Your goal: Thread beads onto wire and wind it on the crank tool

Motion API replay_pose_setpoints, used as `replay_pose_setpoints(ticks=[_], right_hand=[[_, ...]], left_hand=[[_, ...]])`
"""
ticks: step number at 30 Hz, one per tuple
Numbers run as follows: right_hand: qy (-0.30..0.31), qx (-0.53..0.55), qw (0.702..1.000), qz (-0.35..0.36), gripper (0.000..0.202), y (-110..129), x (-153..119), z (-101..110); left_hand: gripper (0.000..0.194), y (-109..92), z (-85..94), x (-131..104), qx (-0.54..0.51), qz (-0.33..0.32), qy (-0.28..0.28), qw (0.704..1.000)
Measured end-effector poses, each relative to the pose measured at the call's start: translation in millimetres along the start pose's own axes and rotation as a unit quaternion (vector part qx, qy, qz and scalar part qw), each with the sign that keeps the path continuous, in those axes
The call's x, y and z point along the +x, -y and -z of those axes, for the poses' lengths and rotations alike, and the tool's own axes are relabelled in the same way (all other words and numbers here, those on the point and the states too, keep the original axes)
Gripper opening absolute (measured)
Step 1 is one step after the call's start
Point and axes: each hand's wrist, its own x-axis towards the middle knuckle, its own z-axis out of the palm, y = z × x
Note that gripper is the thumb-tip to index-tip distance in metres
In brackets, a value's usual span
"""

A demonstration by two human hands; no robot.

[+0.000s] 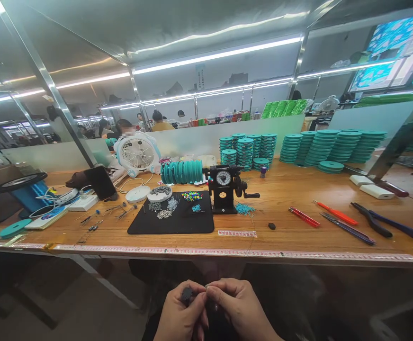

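L grip (187, 308) & R grip (241, 302) pinched tip-to-tip on a tiny pale piece (207, 286) btwn them, too small to ID; prob. light, slippery, best held at its edges; dark lump (186, 295) on L grip; counter (277, 194) beyond

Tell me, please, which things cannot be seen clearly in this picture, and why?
All in the head view:
Tiny thing between left hand and right hand: too small, mostly covered by fingertips.
Dark lump at the left hand: too blurred.
Dial numbers: too small.
Rear green spools: partly hidden by front stacks.
Window: cut off by the right edge.
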Motion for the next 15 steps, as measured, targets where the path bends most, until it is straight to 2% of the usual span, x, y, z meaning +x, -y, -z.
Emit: replay_pose_setpoints(ticks=[5,8,12,15], right_hand=[[-0.005,0.055,0.998,-0.013,0.037,-7.2,2.6,0.6],[0.045,0.09,0.995,-0.024,0.037,-14.9,4.4,-3.7],[0.108,0.204,0.971,-0.067,0.034,-25.6,7.1,-9.1],[0.091,0.164,0.981,-0.056,0.034,-28.0,7.4,-6.4]], left_hand=[[0.047,5.4,1.3,4.8,-0.074,0.033,-0.01,0.997],[0.046,5.9,1.4,7.8,-0.104,0.044,0.002,0.994],[0.047,4.2,1.1,8.2,-0.111,0.045,-0.007,0.993],[0.047,5.7,1.7,7.5,-0.092,0.049,-0.01,0.995]])
